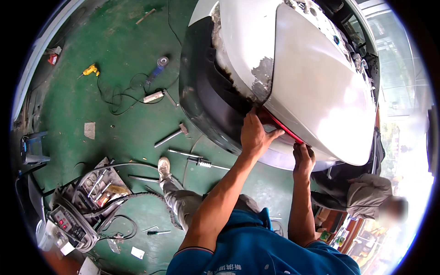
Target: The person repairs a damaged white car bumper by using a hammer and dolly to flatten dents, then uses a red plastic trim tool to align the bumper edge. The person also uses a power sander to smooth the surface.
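Note:
Both my hands are on a red tail light [281,125] that sits along the edge between a white body panel and the bumper of a car. My left hand [256,136] has its fingers at the light's upper left end, thumb stretched along its face. At the lower right end, my right hand [303,160] pinches the light with bent fingers. The white trunk lid [316,82] lies just beyond the light. Next to its left end, the fender has a bare grey patch [263,75] with rough edges. A dark bumper [201,98] curves below it.
On the green floor lie a hammer [172,134], a slide hammer [201,161], a blue angle grinder [157,69], a yellow drill [90,70] and a power strip [153,96]. Cables trail there. A machine with a display [67,223] stands lower left. Another person [366,195] is at right.

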The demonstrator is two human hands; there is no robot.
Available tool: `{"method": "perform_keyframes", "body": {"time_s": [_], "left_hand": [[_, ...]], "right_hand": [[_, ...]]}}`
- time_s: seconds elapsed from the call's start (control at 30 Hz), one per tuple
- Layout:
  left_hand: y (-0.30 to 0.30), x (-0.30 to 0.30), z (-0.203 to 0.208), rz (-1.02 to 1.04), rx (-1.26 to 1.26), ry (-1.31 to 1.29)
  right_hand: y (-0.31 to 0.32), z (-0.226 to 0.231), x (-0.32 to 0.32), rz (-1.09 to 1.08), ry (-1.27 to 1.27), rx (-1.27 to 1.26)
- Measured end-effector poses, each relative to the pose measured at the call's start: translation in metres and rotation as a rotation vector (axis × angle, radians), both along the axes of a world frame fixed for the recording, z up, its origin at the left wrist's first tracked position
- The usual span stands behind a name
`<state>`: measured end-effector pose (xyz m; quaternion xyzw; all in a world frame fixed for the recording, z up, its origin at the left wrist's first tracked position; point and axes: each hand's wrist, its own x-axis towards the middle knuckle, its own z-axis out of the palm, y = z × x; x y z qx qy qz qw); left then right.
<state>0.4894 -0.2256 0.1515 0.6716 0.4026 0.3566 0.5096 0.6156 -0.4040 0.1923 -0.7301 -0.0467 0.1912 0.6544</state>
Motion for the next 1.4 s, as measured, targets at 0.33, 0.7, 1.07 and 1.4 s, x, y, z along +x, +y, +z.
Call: {"method": "perform_keyframes", "body": {"time_s": [0.33,0.7,1.07,1.4], "left_hand": [[0.009,0.0,0.005,0.027,0.091,-0.085],[0.015,-0.004,0.01,-0.132,0.021,-0.013],[0.016,-0.008,0.016,-0.212,0.002,0.086],[0.015,-0.002,-0.005,-0.191,0.024,0.1]], "right_hand": [[0.009,0.002,-0.005,-0.036,0.012,-0.022],[0.001,-0.005,-0.005,0.076,0.106,-0.071],[0.001,0.015,-0.007,0.044,0.125,-0.054],[0.006,0.015,0.004,-0.027,0.19,-0.06]]}}
